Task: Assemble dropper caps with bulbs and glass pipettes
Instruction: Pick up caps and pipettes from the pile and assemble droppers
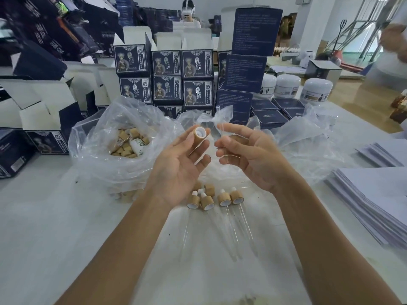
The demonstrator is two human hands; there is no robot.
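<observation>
One tan, white-lined dropper cap, open-side up.

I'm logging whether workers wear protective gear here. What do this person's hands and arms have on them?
Nothing visible. The left hand and right hand are bare, with no gloves, rings or watch in view. Both forearms are uncovered down to the frame's edge, so no sleeves show.

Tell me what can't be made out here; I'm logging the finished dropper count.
Head view only:
- Glass pipette in the right hand: transparent, lower end lost behind fingers.
- Loose caps in the plastic bag: veiled by film, uncountable.
- Finished droppers: some hidden by the left hand.
</observation>
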